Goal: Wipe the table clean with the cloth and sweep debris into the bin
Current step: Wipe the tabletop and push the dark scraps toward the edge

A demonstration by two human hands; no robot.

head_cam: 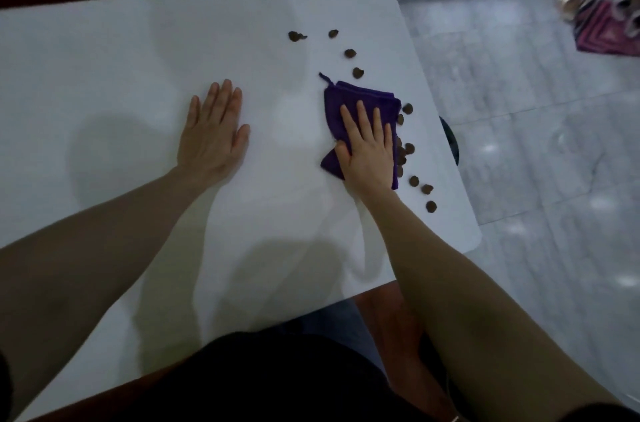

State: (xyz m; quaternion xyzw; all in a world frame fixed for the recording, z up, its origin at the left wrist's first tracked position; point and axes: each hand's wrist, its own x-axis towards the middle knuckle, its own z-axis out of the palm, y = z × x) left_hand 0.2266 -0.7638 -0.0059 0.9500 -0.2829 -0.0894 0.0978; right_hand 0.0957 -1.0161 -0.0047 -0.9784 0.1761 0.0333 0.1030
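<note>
The right hand [370,148] is pressed flat, fingers spread, on the purple cloth [349,103] near the table's [138,58] right edge; brown debris [408,148] lies just right; even pressure is best kept, sweeping rightward toward the dark bin [452,141]; the left hand [214,134] is laid flat, holding nothing

A deep purple cloth [360,103] is lying on a plain white table [138,51]. Dark brown debris [408,148] is dotting the white surface. A pink-and-purple striped mat [602,30] is showing on pale grey marbled floor tiles [519,110].
</note>
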